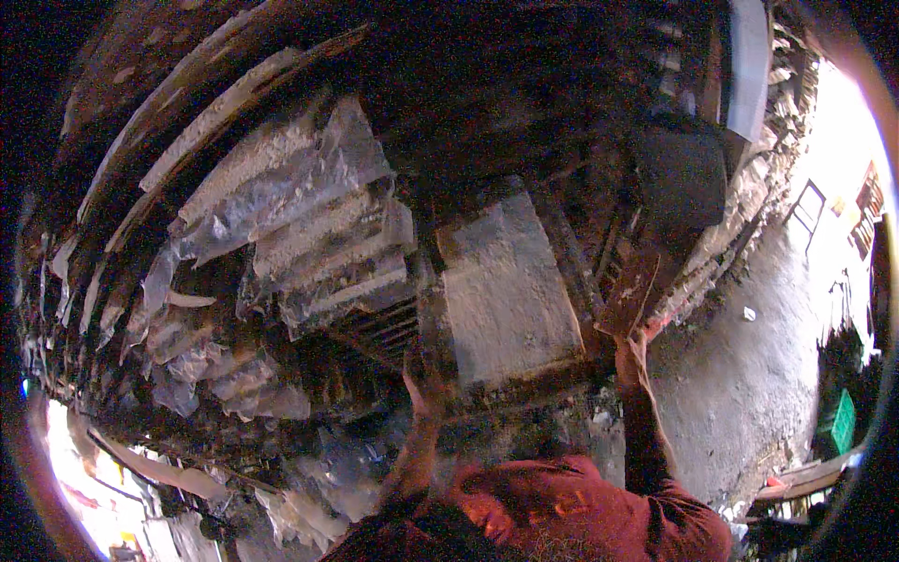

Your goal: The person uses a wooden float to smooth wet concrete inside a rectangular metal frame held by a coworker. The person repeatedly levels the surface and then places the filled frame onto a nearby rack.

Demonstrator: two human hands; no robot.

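A rectangular tray with a pale, rough, floury-looking surface and dark wooden edges lies in front of me at the centre. My left hand is at its lower left side, fingers bent around the dark edge and partly hidden in shadow. My right hand grips at the right lower corner, where a short brownish board stands tilted beside the tray; I cannot tell exactly which piece the fingertips press on. My red shirt fills the bottom of the view.
Racks with crinkled translucent sheets and a dark slatted rack are on the left. A dark box is at upper right, near a rough pale ledge. A concrete floor, a green crate and a bright opening lie at far right.
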